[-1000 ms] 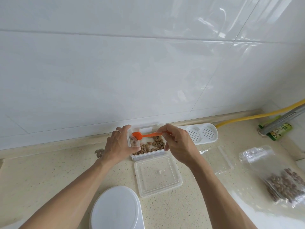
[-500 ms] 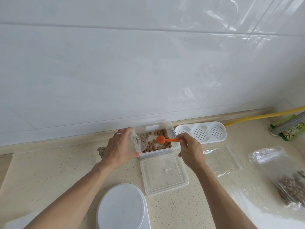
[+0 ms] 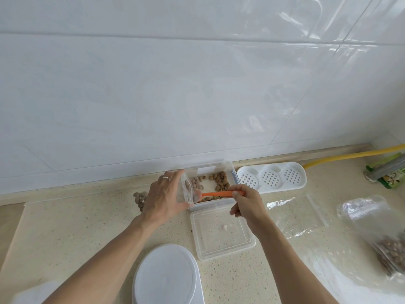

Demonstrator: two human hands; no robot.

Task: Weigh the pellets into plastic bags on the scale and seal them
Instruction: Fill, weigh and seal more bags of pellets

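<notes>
Since half a second ago the orange scoop, pinched by the right hand, swings its bowl into the mouth of the clear bag gripped by the left hand, beside the pellet box on the surface.

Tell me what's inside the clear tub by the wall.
Brown pellets lie scattered in the clear tub, with the orange scoop reaching across it. The left hand and bag cover its left end.

pellets in container, lid before it
</notes>
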